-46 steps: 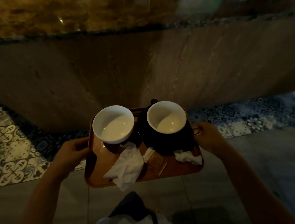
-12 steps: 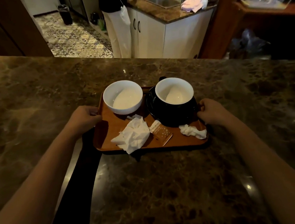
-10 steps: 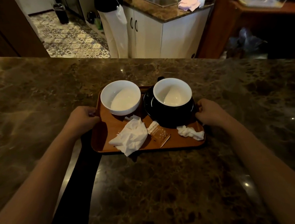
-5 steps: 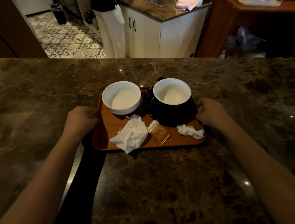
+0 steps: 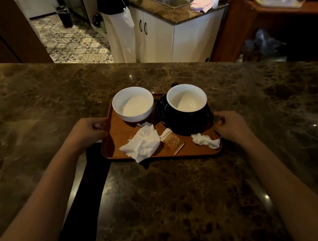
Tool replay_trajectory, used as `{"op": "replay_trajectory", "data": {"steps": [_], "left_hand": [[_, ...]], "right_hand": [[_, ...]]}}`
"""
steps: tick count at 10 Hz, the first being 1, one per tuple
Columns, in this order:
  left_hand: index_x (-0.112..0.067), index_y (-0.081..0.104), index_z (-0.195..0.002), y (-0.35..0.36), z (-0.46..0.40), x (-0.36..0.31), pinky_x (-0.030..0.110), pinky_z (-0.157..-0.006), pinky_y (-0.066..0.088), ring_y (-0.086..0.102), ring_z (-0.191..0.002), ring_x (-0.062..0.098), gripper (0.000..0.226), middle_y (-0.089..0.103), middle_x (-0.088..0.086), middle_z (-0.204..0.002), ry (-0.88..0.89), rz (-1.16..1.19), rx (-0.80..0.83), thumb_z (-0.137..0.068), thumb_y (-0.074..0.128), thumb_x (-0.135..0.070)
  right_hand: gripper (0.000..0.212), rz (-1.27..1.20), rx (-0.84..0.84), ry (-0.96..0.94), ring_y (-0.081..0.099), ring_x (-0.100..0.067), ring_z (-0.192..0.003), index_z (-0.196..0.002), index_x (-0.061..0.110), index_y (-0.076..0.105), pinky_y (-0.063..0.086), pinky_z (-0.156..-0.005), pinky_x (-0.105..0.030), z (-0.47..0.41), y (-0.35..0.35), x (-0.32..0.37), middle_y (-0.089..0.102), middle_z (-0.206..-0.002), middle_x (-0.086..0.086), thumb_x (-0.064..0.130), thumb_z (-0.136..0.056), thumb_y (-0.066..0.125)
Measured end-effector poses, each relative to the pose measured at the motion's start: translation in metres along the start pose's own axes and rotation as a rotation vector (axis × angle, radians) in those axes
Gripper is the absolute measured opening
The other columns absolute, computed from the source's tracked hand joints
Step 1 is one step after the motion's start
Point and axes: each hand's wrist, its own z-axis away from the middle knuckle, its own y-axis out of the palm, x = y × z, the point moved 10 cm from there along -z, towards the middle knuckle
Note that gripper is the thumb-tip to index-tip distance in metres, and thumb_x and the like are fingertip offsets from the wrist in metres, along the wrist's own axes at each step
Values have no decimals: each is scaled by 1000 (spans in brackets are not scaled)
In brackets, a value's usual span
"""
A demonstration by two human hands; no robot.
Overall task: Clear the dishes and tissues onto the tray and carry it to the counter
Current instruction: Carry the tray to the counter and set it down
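Since the tray (image 5: 162, 152) now lies flat on the marble counter (image 5: 181, 205), the carrying step is judged all but finished. Its left edge is gripped by the left hand (image 5: 87, 133) and its right edge by the right hand (image 5: 231, 123), fingers curled closed around the rim. On it are seen a white bowl (image 5: 133, 104), a black cup (image 5: 188, 108), two crumpled tissues (image 5: 142, 144) and a sugar packet (image 5: 172, 141). Only a release of both hands is called for next, without nudging the load. Compared with the earliest frame, where the tray was held in the air before the counter's front, it is now set down; over the last second little has shifted.
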Motion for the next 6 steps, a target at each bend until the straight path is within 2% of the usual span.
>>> {"op": "replay_trajectory", "data": {"steps": [1, 2, 3, 4, 5, 6], "left_hand": [[-13, 55, -125, 1, 0, 3, 21, -59, 48, 60, -76, 11, 49, 61, -3, -86, -7, -2, -1, -79, 58, 5], [-14, 56, -124, 1, 3, 1, 21, -59, 47, 60, -77, 11, 47, 65, 3, -97, 10, -8, -26, -80, 59, 1], [-13, 55, -126, 1, 5, 1, 29, -68, 53, 63, -82, 19, 42, 63, 11, -110, 17, -46, -46, -85, 57, -5], [-14, 57, -123, -3, 14, 2, 40, -78, 55, 66, -82, 23, 34, 66, 11, -106, 16, -61, -52, -90, 54, -14], [-15, 60, -119, -6, 23, 8, 33, -70, 53, 63, -84, 17, 30, 66, 1, -94, 20, -28, -35, -90, 53, -20], [-14, 64, -110, -13, 41, 11, 34, -73, 51, 63, -79, 15, 25, 66, -3, -83, 37, -37, -19, -90, 54, -23]], "right_hand": [[45, -22, 1, 12, 62, -28, -80, -127, 14, 54, 51, -71, -38, -1, -1, -3, 67, -89, -16, -1, -84, 51], [46, -49, 21, 42, 60, -23, -76, -129, 17, 52, 49, -66, -33, 1, 0, -6, 63, -82, -9, 2, -85, 52], [42, -40, 28, 51, 61, -24, -86, -128, 15, 52, 51, -74, -35, 1, -1, -6, 65, -104, -14, 7, -87, 51], [32, -37, 26, 101, 60, -27, -102, -122, 13, 56, 50, -86, -39, 9, -5, -7, 61, -122, -13, 16, -90, 52], [20, 39, -17, 105, 55, -20, -89, -108, 14, 60, 46, -74, -34, 20, -7, -8, 62, -114, -10, 20, -90, 52], [9, 131, -78, 64, 50, -16, -73, -89, 11, 61, 47, -68, -37, 38, -14, 6, 64, -97, -12, 16, -87, 54]]}}
